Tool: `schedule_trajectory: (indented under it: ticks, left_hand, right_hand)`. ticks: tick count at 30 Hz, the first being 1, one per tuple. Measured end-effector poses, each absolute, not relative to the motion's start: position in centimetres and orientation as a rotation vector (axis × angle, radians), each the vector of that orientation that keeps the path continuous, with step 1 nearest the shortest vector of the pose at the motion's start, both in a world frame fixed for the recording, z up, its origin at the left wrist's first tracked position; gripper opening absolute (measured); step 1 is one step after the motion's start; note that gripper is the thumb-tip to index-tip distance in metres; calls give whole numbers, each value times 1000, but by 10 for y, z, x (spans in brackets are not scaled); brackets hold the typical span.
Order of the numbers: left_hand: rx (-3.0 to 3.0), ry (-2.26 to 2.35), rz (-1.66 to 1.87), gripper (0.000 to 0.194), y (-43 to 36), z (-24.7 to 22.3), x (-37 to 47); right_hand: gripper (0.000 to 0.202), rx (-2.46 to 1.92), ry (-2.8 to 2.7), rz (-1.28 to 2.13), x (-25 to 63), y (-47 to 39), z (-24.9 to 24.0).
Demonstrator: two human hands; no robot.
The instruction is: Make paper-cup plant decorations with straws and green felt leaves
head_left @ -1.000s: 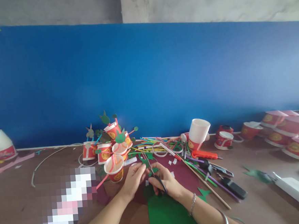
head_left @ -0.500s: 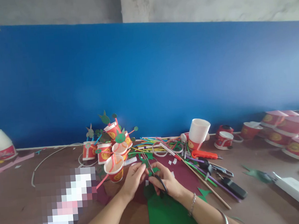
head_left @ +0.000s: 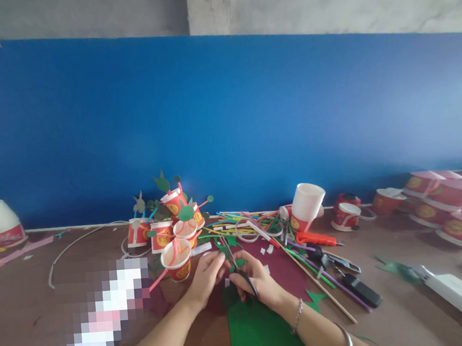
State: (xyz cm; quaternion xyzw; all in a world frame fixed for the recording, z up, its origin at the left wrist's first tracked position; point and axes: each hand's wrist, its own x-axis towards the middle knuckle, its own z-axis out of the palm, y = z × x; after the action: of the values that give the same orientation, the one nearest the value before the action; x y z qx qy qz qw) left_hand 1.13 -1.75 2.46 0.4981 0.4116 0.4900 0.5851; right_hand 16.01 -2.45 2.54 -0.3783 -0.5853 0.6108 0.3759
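Note:
In my right hand (head_left: 258,280) I hold a pair of black-handled scissors (head_left: 247,283), fingers through the loops and blades pointing away and slightly left. My left hand (head_left: 209,273) is closed in a pinch just left of the blades; what its fingertips hold is too small and hidden to name. Under both hands lie a dark red paper sheet (head_left: 283,269) and a green paper sheet (head_left: 258,332). Left of my left hand stands a red and white paper cup (head_left: 178,266) with a pink straw. Green paper scraps (head_left: 314,298) lie near my right wrist.
Several decorated paper cups (head_left: 162,237) stand together at the back left. Behind my hands is a pile of coloured straws (head_left: 238,220). To the right are a stack of cups (head_left: 306,204), an orange utility knife (head_left: 317,238), a wooden stick (head_left: 322,288) and a black key fob (head_left: 361,289).

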Motion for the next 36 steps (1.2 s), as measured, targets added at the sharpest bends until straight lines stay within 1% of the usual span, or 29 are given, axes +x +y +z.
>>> schedule_trajectory:
  ticks: [19,36]
  left_hand:
    - [1140,973,1142,42,-17,22,11]
    - [1214,1005,1219,42,-14,19,10]
  right_hand:
    - [44,-976,-1495,1562,162,-23,23]
    - [44,-991,-1503,1565,162,-24,25]
